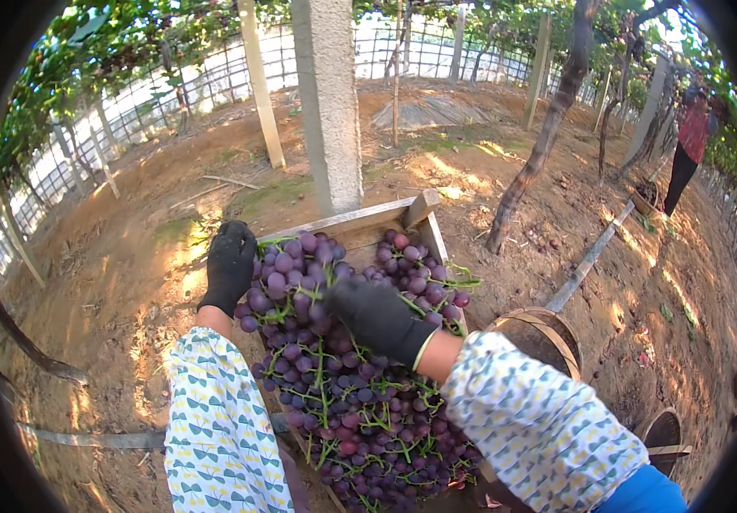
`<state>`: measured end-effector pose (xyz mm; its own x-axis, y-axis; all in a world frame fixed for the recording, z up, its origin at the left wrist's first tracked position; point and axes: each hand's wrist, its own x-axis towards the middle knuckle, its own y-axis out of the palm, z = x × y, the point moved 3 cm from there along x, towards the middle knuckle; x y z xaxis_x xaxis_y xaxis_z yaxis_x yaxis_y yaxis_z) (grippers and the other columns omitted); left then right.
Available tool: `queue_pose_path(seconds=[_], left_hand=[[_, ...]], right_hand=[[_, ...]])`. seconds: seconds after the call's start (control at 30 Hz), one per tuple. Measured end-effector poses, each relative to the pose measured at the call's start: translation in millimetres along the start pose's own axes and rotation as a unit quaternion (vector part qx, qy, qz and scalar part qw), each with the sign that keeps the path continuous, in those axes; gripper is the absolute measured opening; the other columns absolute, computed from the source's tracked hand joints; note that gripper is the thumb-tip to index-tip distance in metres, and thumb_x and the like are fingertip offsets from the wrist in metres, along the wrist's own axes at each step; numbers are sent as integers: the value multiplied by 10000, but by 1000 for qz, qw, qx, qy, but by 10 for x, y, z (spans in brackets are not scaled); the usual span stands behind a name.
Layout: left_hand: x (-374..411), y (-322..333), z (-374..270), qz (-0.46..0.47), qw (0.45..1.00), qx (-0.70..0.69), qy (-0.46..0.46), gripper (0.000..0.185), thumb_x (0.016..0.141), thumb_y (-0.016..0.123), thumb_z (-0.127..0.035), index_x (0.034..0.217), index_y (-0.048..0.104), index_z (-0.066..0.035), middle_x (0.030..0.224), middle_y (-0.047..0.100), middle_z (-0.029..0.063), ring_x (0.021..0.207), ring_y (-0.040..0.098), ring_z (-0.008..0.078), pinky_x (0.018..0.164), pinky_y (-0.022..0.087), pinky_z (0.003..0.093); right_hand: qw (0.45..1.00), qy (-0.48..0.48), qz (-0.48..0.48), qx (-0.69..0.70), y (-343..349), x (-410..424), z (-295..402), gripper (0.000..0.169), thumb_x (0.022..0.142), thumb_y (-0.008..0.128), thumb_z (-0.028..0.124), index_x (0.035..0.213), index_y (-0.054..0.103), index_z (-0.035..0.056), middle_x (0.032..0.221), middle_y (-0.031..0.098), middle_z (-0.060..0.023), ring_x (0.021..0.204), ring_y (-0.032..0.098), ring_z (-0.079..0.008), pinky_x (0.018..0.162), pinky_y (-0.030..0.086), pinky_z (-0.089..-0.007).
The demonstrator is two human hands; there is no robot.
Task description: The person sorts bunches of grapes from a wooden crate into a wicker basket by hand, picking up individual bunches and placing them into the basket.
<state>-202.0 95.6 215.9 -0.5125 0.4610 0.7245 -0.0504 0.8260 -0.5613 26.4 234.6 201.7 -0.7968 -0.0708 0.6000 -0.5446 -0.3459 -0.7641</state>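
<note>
A wooden crate (368, 235) lies before me, heaped with bunches of purple grapes (368, 391) on green stems. My left hand (230, 260), in a black glove, is against the left side of an upper grape bunch (285, 266) near the crate's far left corner. Its fingertips are partly hidden, so its grip is unclear. Over the middle of the heap is my right hand (378, 317), also black-gloved and blurred. Its fingers reach to the right side of that same bunch, beside a green stem; whether they grip it is hidden. Another bunch (416, 269) fills the far right corner.
A concrete post (328, 109) rises just behind the crate. Right of it are a round basket (538, 333), a second basket (663, 436) and a leaning vine trunk (548, 134). A pipe (589, 256) crosses the soil. Another person (689, 141) stands far right.
</note>
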Motion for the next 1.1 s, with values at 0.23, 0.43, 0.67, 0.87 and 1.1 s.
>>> queue_pose_path(seconds=[0.23,0.43,0.67,0.87,1.1], left_hand=[[8,-85,-30,-23,999,12,34,65,827,534,-103,854,530,-44,894,558,178,846,553,387,729,434,458],[32,54,17,-14,997,41,58,64,842,511,-110,859,539,-54,866,555,165,824,550,369,740,439,430],[51,347,1395,36,998,34,44,258,944,486,-150,1135,552,10,1162,543,147,1118,489,278,1002,354,363],[179,103,1596,93,994,-62,-22,376,955,502,-166,1285,508,13,1341,490,105,1263,423,204,1078,289,318],[99,-7,1295,114,990,-58,-62,408,960,480,-192,1318,477,3,1384,452,113,1290,400,211,1086,273,310]], right_hand=[[993,-66,11,-100,166,-63,233,235,825,593,266,977,570,89,905,588,-87,852,585,-264,728,442,-398],[999,-38,0,-23,-286,-220,180,350,831,639,272,1125,579,91,1051,603,-133,908,595,-311,754,472,-425],[983,180,-35,33,-1583,-1472,-303,222,832,663,168,1014,643,43,938,640,-145,821,618,-310,721,493,-378],[861,411,265,-141,-1201,-3599,-827,174,834,599,214,972,630,111,854,622,-174,769,621,-346,663,490,-439],[820,494,261,-126,-585,-4541,-908,197,799,578,185,957,606,70,865,655,-175,789,646,-369,660,500,-477]])
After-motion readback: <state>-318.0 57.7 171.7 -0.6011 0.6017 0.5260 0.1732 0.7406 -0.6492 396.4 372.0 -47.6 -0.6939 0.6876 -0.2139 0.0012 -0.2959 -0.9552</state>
